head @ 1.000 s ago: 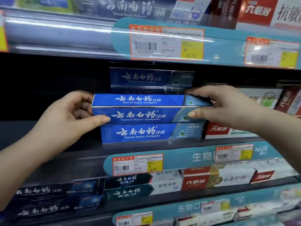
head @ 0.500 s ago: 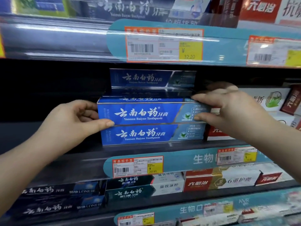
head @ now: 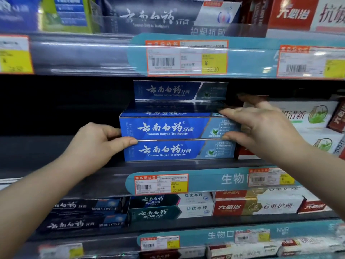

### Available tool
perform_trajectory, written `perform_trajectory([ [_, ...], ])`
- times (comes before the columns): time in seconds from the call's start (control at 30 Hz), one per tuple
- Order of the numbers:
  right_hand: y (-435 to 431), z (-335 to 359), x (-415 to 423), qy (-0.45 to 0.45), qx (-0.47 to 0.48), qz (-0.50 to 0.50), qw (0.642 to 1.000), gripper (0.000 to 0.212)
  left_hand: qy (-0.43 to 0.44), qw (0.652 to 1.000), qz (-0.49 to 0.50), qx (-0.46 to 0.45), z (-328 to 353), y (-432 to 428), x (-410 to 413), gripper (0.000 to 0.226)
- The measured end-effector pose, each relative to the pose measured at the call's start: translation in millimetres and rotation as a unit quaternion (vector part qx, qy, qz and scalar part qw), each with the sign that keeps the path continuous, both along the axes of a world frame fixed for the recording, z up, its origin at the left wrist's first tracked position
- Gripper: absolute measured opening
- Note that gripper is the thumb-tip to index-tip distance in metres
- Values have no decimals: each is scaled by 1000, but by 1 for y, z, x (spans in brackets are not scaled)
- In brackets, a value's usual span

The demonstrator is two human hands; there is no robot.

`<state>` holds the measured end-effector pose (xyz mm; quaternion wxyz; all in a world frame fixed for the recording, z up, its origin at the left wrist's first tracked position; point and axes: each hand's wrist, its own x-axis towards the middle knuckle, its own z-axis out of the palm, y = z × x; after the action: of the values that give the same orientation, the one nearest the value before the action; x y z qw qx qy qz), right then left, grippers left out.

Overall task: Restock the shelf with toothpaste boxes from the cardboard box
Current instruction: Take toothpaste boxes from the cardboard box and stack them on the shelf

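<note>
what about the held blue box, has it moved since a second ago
Yes: the held blue box slid back into the shelf, nearly flush with the lower box.

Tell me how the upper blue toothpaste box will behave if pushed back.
The upper blue box probably slides easily: its flat underside lies on the lower blue box. It is likely stiff; its edges look straight where the left hand and right hand grip it. Lying flat, it should not roll.
</note>
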<state>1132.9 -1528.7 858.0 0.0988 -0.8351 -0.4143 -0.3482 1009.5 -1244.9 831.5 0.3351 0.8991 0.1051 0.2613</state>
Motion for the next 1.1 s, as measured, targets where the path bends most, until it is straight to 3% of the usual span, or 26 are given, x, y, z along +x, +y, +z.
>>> perform_trajectory([
  [0.17,2,4,-4,47,-1,-18,999,49,12,999,19,-49,1,-5,-2,14],
  [0.33,2,9,-10,105,-23,-32,994,55,4,996,55,-73,2,-21,-10,45],
  [0.43,0,9,-14,98,-7,-11,995,53,-18,993,104,-54,0,-29,-27,60],
  [0.53,-2,7,-23,90,10,42,995,49,-37,988,148,-6,-3,-36,-57,58],
  [0.7,21,-4,-61,146,28,141,979,46,-2,984,174,43,-16,-42,-136,39],
  [0.87,69,-30,-132,242,-38,199,949,54,106,959,257,56,-42,-26,-246,59],
  [1.0,125,-49,-206,270,-82,246,927,54,162,928,334,41,-60,2,-349,47],
  [1.1,172,-60,-274,322,-110,269,901,49,176,912,370,24,-77,31,-435,66],
])
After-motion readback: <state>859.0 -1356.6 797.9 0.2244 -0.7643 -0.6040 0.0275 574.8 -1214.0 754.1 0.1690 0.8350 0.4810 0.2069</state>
